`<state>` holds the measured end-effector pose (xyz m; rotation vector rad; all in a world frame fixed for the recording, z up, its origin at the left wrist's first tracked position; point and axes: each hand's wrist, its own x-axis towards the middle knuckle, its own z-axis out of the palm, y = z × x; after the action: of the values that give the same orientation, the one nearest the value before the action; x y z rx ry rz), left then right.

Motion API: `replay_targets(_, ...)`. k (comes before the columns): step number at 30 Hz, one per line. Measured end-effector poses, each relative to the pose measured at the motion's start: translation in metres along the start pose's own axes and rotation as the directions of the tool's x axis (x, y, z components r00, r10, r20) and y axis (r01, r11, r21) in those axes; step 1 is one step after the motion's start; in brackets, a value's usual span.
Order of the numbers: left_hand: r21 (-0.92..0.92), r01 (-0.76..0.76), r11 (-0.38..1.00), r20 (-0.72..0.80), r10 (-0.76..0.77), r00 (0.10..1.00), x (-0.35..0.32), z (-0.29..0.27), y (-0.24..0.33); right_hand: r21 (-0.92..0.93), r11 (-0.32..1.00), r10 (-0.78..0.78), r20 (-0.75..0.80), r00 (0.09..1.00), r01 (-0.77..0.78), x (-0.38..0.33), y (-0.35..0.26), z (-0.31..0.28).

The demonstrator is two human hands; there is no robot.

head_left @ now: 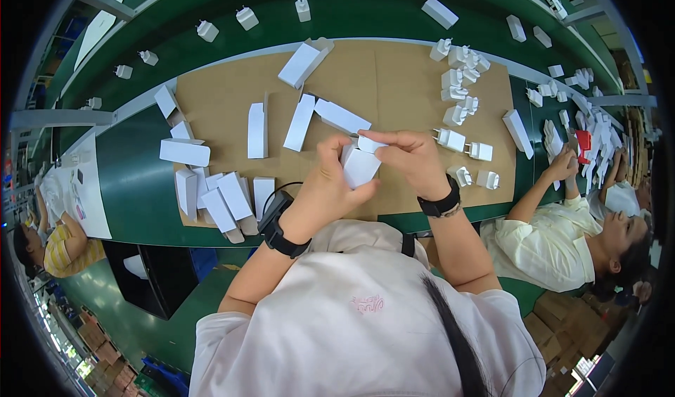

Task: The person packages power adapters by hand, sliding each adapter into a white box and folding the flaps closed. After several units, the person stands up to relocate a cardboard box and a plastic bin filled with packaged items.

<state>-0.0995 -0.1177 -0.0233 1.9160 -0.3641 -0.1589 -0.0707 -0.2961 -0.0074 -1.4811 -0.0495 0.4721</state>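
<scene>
Between my hands is a small white box (359,168), held above the brown cardboard sheet on the table. My left hand (329,175) is wrapped round its body. The fingers of my right hand (411,159) pinch the white flap at its top end. Just beyond my hands lie more white boxes (300,123), some with flaps standing out. To the right of my right hand, several white plug chargers (451,140) with metal prongs lie in a loose column.
A pile of white boxes (225,203) lies at the left. Chargers (246,18) stand along the green ledge (351,10) at the back. On the right, a co-worker (555,242) handles a red object (584,146) beside a heap of white pieces. Another person (67,246) sits far left.
</scene>
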Motion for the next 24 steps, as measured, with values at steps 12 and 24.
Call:
replay_targets(12, 0.104, 0.011, 0.994, 0.095, -0.021, 0.995, 0.018, -0.007, -0.003, -0.034, 0.999, -0.028, -0.048, 0.998, 0.026, 0.013, 0.003, -0.008)
replay_targets(24, 0.158, -0.048, 0.986, 0.006, 0.048, 0.999, 0.029, -0.001, -0.013, 0.170, 0.964, -0.200, -0.037, 0.979, 0.204, 0.013, 0.027, 0.006)
